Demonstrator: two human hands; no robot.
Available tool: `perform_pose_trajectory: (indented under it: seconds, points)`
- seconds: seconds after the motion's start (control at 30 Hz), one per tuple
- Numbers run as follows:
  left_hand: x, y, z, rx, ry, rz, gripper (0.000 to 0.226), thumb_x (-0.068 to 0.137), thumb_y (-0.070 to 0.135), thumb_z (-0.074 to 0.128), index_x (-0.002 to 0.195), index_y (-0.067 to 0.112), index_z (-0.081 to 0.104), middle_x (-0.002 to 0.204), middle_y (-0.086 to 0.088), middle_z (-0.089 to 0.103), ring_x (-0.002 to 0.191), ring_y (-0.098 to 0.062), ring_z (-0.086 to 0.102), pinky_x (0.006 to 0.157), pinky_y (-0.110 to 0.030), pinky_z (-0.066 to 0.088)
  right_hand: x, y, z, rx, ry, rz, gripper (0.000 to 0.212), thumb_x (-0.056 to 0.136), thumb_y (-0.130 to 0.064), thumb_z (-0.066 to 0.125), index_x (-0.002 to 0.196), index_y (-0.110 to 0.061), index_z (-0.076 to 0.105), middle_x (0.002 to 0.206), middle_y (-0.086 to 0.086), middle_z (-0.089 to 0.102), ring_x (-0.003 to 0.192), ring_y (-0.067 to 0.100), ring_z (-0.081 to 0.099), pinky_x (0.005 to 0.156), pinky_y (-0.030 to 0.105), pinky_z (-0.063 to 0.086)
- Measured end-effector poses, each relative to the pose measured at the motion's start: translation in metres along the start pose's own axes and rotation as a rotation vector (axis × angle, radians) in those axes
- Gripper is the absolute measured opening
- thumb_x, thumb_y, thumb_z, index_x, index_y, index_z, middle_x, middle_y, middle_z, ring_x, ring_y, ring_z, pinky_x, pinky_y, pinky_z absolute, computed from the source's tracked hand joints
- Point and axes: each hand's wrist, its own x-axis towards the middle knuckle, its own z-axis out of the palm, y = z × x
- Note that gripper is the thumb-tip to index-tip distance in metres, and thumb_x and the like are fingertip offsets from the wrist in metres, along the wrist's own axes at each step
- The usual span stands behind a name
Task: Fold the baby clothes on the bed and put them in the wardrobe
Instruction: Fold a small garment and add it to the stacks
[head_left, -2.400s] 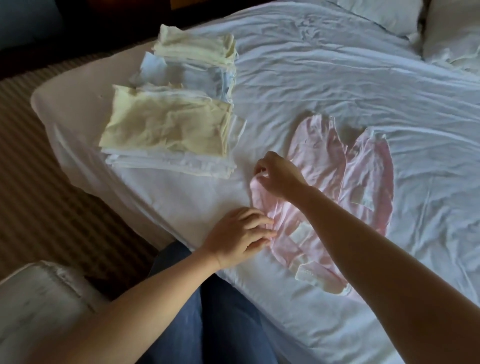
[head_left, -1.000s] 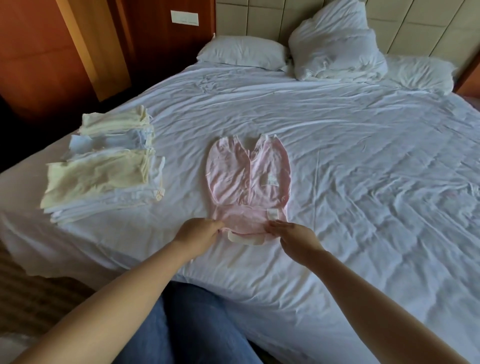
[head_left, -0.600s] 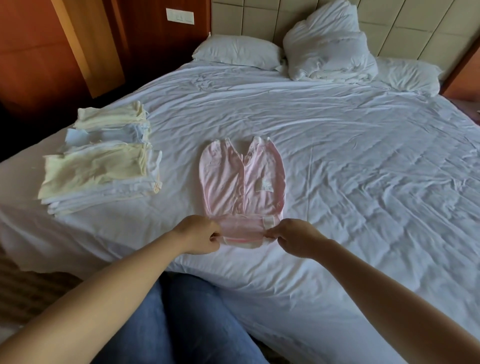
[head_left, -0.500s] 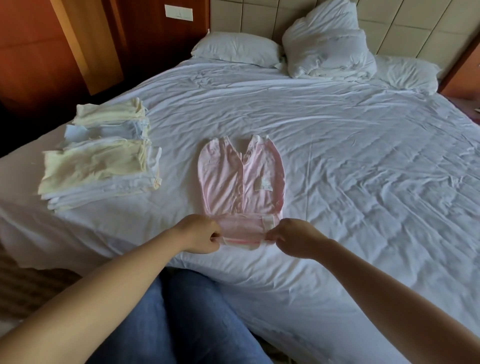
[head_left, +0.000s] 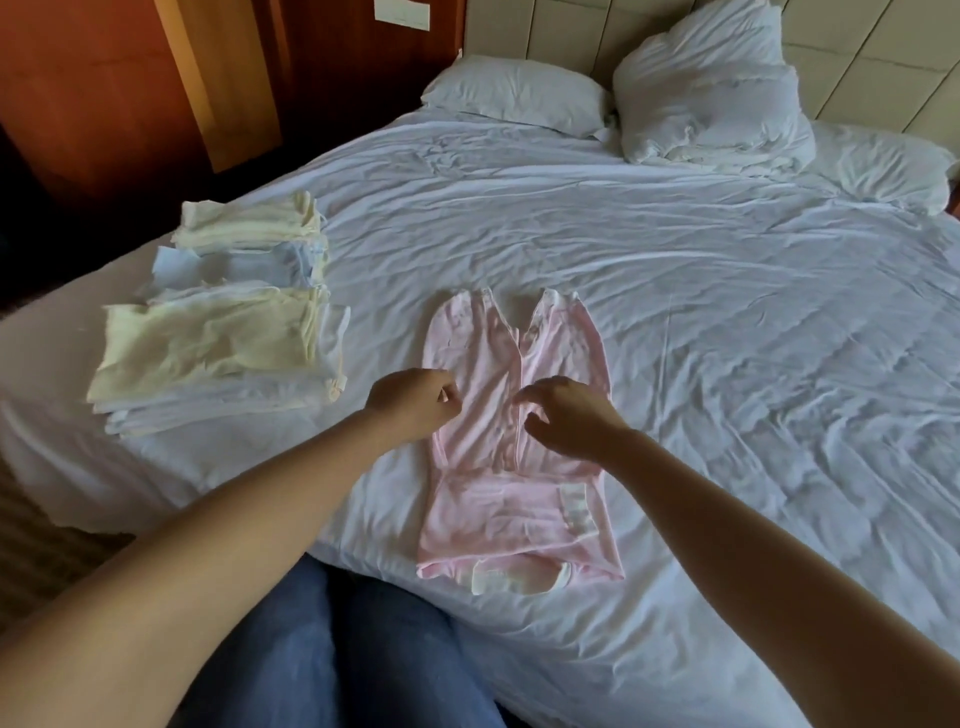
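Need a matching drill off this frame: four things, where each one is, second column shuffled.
Things:
1. pink garment
2. folded clothes stack
3. pillows
4. right hand

Places:
a. at the head of the bed
b. over the middle of the pink garment
c. on the bed's left side
d. at the bed's near edge, in front of the person

Pairs: 1-d, 2-c, 3-a, 4-b

I see the pink baby romper (head_left: 511, 467) lying flat on the white bed (head_left: 727, 364), legs pointing away, its near end folded over with cream cuffs showing; the stack of folded yellow, blue and white clothes (head_left: 218, 332) sits to its left
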Motion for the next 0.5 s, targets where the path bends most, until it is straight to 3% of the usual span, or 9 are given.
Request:
perform_pose_trajectory:
  seconds: [0.17, 0.3, 0.43, 0.5]
  points:
    - [0.076, -0.025, -0.006, -0.069, 0.034, -0.088, 0.019, 0.09, 0.042, 0.052, 0.097, 0.028, 0.064, 0.105, 0.01, 0.064, 0.095, -0.016, 0.061, 0.08, -0.028, 0.046, 0.091, 0.02, -0.008, 0.051, 0.008, 0.078, 0.039, 0.091, -0.024, 0.05, 0.13, -0.026, 0.057, 0.13, 0.0, 0.059, 0.121, 0.022, 0.053, 0.092, 0.036, 0.047]
    - [0.142, -0.048, 0.003, -0.123, 0.074, -0.166, 0.02, 0.094, 0.04, 0.048, 0.086, 0.022, 0.053, 0.109, 0.0, 0.063, 0.099, -0.025, 0.06, 0.078, -0.03, 0.044, 0.168, 0.039, 0.0, 0.127, 0.006, 0.139, 0.034, 0.088, -0.02, 0.049, 0.12, -0.022, 0.061, 0.12, 0.005, 0.064, 0.111, 0.028, 0.06, 0.082, 0.034, 0.048]
    - [0.199, -0.072, 0.023, -0.139, 0.12, -0.226, 0.033, 0.097, 0.045, 0.047, 0.107, 0.016, 0.061, 0.117, -0.004, 0.063, 0.105, -0.029, 0.061, 0.083, -0.034, 0.049, 0.234, 0.058, 0.016, 0.162, 0.0, 0.231, 0.043, 0.093, -0.027, 0.047, 0.136, -0.027, 0.051, 0.133, 0.003, 0.059, 0.119, 0.027, 0.056, 0.091, 0.036, 0.049]
    - [0.221, -0.08, 0.031, -0.156, 0.135, -0.255, 0.035, 0.095, 0.05, 0.044, 0.099, 0.019, 0.06, 0.113, -0.004, 0.063, 0.102, -0.029, 0.061, 0.083, -0.036, 0.049, 0.262, 0.067, 0.027, 0.164, -0.001, 0.276, 0.047, 0.095, -0.03, 0.048, 0.141, -0.023, 0.043, 0.132, 0.005, 0.059, 0.119, 0.029, 0.056, 0.09, 0.037, 0.049]
